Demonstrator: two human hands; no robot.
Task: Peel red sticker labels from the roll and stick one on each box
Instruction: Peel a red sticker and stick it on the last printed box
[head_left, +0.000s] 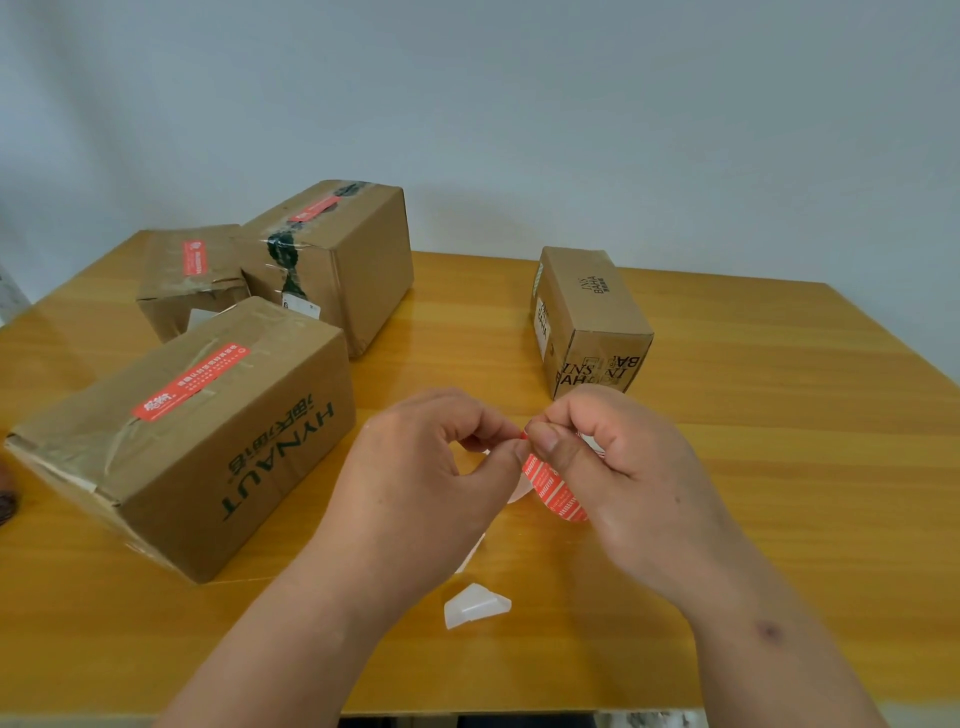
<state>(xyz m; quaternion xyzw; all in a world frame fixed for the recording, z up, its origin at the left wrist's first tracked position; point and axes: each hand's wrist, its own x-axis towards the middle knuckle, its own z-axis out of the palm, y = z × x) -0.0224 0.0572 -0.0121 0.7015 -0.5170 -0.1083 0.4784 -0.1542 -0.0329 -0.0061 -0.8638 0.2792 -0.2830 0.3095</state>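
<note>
Head view shows both hands meeting low over the yellow wooden table (753, 467), working a small roll of red striped sticker labels (553, 491). The right hand (623, 467) grasps the roll, its fingers curled round it and the thumb lying across the top, while the left hand (431, 462) pinches the red corner of a label between thumb and forefinger right at the roll's upper edge. Three brown cardboard boxes on the left already carry red labels: the large near box printed HYNAUT (208, 431), the small far-left box (192, 280) and the tall taped box (332, 260) behind it. The narrow brown box with black lettering (592, 317), far right of the hands, shows no red label, so it is likely the last to do. A scrap of white backing paper (475, 605) lies near the wrists. To peel well, the left pinch should probably draw the corner back slowly and low along the roll while the right hand holds it steady, so the label comes off flat, without curling onto itself or tearing.
</note>
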